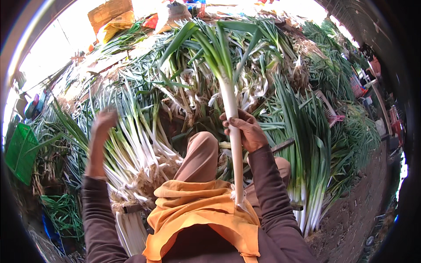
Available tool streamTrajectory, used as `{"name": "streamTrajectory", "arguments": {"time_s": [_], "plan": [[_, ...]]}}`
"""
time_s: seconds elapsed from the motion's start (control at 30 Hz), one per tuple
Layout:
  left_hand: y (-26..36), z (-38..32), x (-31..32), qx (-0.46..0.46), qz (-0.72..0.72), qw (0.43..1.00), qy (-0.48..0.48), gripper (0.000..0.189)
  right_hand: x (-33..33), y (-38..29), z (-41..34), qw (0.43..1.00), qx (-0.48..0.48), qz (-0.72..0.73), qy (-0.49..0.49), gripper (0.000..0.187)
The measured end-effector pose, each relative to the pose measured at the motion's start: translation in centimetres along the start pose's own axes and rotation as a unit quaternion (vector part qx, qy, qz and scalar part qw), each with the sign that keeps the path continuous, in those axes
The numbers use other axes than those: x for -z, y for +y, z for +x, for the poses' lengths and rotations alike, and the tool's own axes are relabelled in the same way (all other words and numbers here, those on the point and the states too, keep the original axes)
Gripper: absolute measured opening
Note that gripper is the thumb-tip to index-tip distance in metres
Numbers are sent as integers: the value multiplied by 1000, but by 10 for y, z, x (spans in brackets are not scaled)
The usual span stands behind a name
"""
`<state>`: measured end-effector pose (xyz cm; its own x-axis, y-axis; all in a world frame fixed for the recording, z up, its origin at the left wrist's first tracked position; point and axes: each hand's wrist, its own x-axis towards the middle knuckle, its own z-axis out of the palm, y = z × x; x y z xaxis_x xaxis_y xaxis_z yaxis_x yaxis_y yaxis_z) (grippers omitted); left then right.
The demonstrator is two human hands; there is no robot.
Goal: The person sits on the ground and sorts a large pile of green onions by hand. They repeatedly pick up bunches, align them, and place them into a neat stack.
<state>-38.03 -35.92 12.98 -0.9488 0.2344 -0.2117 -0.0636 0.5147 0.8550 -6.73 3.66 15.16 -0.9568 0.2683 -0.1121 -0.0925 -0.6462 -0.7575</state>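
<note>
My right hand (246, 126) grips a thick leek (235, 148) around its white shaft. The leek stands nearly upright in the view, its green leaves fanned toward the top and its root end at the orange apron (200, 210) on my lap. Off to the left, my left hand (106, 121) is blurred over the leaves of a leek pile, and what its fingers do is unclear. Beneath it and beside my knee lies that pile of leeks (141, 151) with dirty, stringy roots. A cleaner bundle of leeks (301, 157) rests beyond my right forearm.
A heap of leeks with peeling outer skins (194, 75) spreads in front of my knees. A green plastic crate (22, 153) stands at far left, and a pale crate (325, 105) is partly buried at right. Sacks (172, 16) sit at the back. Bare soil (355, 203) shows at right.
</note>
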Motion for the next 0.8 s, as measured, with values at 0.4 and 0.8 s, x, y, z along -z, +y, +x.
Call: {"name": "streamTrajectory", "arguments": {"time_s": [0.4,0.8], "plan": [[1,-7,-341,183,-545,779,-249,17,68,86,-279,950,-118,-279,76,45],[7,58,-381,119,-384,860,-314,35,89,44,-556,843,-280,-206,410,22]]}}
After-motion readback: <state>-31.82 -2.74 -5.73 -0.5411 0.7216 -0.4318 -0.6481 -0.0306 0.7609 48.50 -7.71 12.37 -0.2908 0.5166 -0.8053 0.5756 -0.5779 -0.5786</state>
